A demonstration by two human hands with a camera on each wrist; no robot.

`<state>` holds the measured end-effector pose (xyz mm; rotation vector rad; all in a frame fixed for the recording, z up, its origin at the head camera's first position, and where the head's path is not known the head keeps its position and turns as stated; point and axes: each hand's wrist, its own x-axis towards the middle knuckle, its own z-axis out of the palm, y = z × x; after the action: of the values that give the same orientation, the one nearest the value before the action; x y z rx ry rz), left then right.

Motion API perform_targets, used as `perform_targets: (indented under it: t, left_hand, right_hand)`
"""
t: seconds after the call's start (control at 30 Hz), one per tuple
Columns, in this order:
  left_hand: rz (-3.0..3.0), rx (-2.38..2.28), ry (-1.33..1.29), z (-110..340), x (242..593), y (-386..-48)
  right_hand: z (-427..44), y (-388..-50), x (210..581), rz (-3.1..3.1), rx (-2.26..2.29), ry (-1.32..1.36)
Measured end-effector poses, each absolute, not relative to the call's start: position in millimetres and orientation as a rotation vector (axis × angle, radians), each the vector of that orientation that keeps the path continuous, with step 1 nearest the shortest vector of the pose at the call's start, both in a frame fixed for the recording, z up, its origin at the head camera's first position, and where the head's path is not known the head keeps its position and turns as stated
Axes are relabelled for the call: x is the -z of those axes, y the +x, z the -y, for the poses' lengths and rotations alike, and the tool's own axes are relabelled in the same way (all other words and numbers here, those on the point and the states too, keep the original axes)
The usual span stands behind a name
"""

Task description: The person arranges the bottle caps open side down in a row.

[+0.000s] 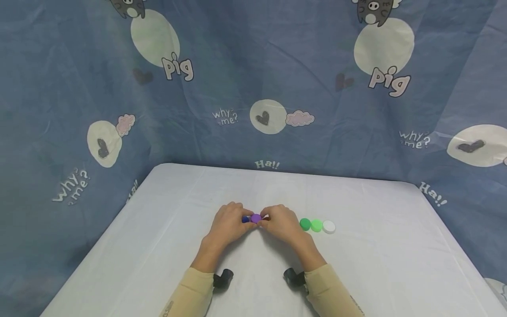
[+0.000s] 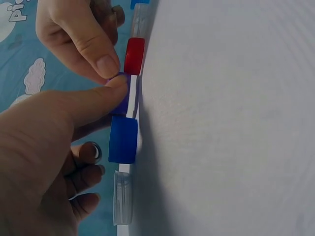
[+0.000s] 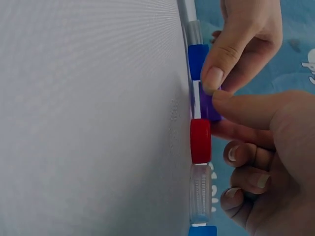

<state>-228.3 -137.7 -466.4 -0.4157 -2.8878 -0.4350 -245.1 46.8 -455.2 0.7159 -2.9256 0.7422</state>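
Observation:
A purple bottle cap (image 1: 256, 218) stands between the two hands over the white table. Finger and thumb of the left hand (image 1: 229, 222) pinch it from one side. From the other side the right hand (image 1: 282, 223) pinches the same cap, the thumb tips nearly meeting. In the right wrist view the purple cap (image 3: 211, 109) sits a little higher than its neighbours, with something clear under it. A blue cap (image 2: 123, 140) is beside it near the left hand; a red cap (image 3: 200, 141) lies on the right hand's side. Clear ridged caps (image 2: 123, 197) continue the row.
Right of the right hand lie a green cap (image 1: 305, 224), a light green cap (image 1: 317, 225) and a white cap (image 1: 329, 227) in line. Another blue cap (image 3: 203, 230) shows in the right wrist view. A patterned blue cloth (image 1: 237, 88) hangs behind the white table (image 1: 158, 246).

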Motion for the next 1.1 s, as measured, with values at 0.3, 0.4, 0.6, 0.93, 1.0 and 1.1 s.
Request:
perform_targets:
  t: [0.3, 0.4, 0.6, 0.93, 1.0, 1.1]
  left_hand:
    - [2.917, 0.427, -0.4, 134, 466, -226]
    - [2.919, 0.428, -0.394, 134, 467, -226]
    - [2.93, 0.44, -0.383, 134, 469, -226]
    - [2.968, 0.514, -0.324, 146, 460, -223]
    - [2.972, 0.536, -0.306, 152, 458, -223]
    - [2.981, 0.566, -0.283, 160, 455, -222]
  right_hand:
    - [-47, -245, 460, 2.94, -0.723, 0.723]
    - [-47, -245, 461, 2.944, -0.721, 0.718]
    - [-47, -244, 463, 2.951, -0.743, 0.712]
    - [-48, -247, 458, 2.993, -0.819, 0.658]
    - [-48, -247, 455, 2.987, -0.824, 0.676]
    - [-46, -247, 453, 2.97, -0.847, 0.718]
